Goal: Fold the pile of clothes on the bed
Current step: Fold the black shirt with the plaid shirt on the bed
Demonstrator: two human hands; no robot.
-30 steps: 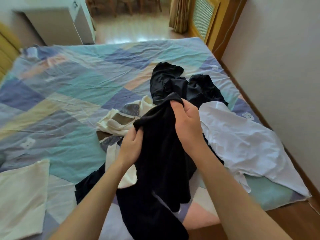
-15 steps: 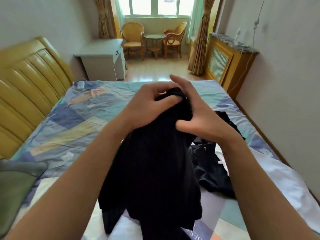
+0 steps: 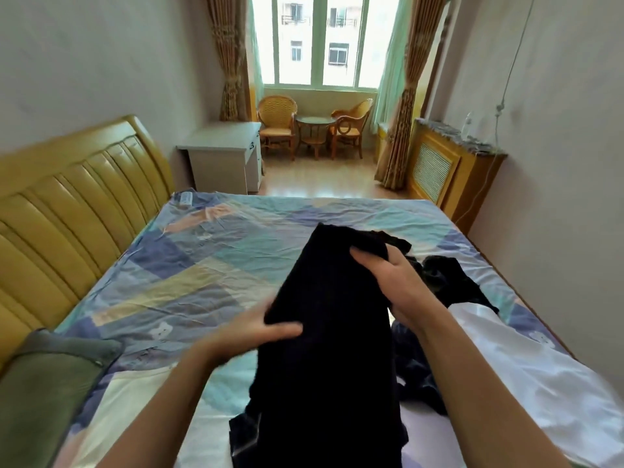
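Observation:
A black garment [image 3: 334, 332] hangs lifted over the bed [image 3: 209, 265], held up between both hands. My left hand [image 3: 260, 329] pinches its left edge lower down, thumb laid across the front of the cloth. My right hand [image 3: 395, 282] grips its upper right corner, fingers curled into the fabric. Behind and to the right lie more dark clothes [image 3: 445, 282] and a white garment [image 3: 540, 383] spread on the patchwork sheet. The lower part of the pile is hidden behind the black garment.
A yellow padded headboard [image 3: 67, 211] runs along the left. A grey-green pillow [image 3: 44, 383] lies at the near left. A cream cloth [image 3: 128, 396] shows under my left forearm. Beyond the bed stand a white desk [image 3: 223, 163], wicker chairs and a radiator cover [image 3: 449, 170].
My left hand slid from the garment's top down to its left edge. My right hand closed on the upper right corner. The garment sank lower and the view lifted further toward the window.

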